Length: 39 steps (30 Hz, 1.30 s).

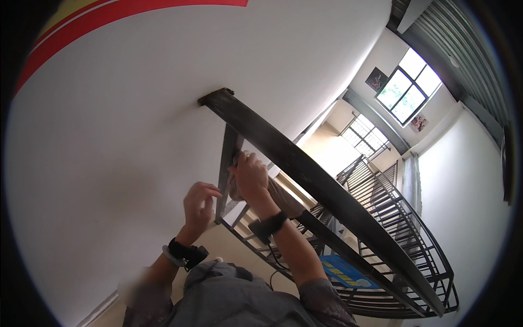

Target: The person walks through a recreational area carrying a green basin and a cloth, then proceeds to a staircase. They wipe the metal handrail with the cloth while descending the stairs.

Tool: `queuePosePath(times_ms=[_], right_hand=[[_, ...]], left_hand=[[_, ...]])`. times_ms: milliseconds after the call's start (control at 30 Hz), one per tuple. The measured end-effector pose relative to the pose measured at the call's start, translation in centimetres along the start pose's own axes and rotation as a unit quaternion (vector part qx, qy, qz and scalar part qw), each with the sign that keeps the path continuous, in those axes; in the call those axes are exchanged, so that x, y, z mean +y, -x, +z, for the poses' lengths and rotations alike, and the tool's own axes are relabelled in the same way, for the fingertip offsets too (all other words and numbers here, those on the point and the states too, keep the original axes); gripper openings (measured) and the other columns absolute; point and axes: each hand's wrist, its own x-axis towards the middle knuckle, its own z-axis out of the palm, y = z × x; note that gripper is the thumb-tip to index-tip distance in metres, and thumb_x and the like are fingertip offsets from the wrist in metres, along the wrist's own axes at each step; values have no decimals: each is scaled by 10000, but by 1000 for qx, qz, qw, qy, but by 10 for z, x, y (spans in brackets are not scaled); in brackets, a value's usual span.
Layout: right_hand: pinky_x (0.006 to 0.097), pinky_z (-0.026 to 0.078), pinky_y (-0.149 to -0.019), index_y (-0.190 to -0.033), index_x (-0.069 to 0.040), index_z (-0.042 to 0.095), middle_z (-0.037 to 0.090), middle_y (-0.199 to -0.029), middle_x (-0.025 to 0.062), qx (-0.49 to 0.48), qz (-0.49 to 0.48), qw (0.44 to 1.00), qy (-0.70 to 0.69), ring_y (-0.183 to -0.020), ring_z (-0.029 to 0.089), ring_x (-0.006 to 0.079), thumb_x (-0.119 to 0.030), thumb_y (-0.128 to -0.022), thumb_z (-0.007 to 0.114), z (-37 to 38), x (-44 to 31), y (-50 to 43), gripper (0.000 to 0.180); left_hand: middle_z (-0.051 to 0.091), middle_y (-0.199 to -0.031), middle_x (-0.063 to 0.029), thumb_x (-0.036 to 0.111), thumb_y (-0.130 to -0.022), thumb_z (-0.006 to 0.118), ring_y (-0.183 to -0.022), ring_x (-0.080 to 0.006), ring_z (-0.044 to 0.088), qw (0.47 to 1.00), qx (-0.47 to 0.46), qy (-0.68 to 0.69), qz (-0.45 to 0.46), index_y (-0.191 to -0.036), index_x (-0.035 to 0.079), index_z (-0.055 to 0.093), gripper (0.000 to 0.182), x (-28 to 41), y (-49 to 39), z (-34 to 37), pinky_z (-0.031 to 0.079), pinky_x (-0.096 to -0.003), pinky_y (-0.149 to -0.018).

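My right hand is closed at the upper end of a lower dark metal rail, by an upright metal post. Under its fingers and behind the wrist, brown translucent wrapping covers that part of the rail. What exactly lies inside the fist is hidden. To the left, my left hand is raised beside the post, fingers loosely bent and apart, with nothing visible in it. Above both hands runs a thick dark handrail, its capped end against the white wall. Each wrist wears a black strap with a small device.
A white wall with a red band fills the left side. Below the rails, dark stair railings descend to the right. A blue sign with yellow writing hangs there. Windows are beyond. A cable dangles from my right wrist.
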Motion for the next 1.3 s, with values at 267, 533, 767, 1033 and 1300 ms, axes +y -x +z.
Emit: queuePosePath(times_ms=[267,533,767,1033,1300], right_hand=[[343,511,-665,-1144,2,533,597,-927,123,21,-1,1000,22,-762,643,230,-477,-774,720,10,10,17,634],[399,508,-740,-1154,-39,541,586,-900,102,-63,73,992,86,-839,625,273,-445,-788,720,-79,101,142,575],[413,461,-719,-1019,-45,528,540,-879,100,-4,68,991,112,-794,577,270,-357,-713,763,-78,110,161,496],[409,492,-755,-1166,-46,557,569,-1005,93,96,3,992,79,-900,590,250,-217,-777,684,-16,29,53,444],[408,493,-709,-988,-23,586,606,-968,126,33,-92,956,-275,-876,600,313,-110,-763,674,-74,-52,76,257]], left_hand=[[634,-829,-92,-129,-789,533,-795,-230,633,996,16,68,-63,-789,33,617,183,-36,-8,-3,490,-310,-709],[626,-778,-86,-105,-802,546,-747,-227,639,989,-28,102,-106,-768,28,618,156,-60,12,-8,487,-302,-678],[640,-809,-51,-72,-873,489,-764,-121,608,968,-68,136,-201,-836,9,601,143,-78,41,-16,495,-256,-721],[660,-910,-62,53,-950,520,-833,-143,669,896,-241,249,-277,-1008,10,592,102,-48,54,6,521,-265,-739],[570,-1191,-65,179,-997,474,-1144,-181,568,727,-177,525,-406,-1230,33,490,276,-58,61,-2,488,-336,-939]])
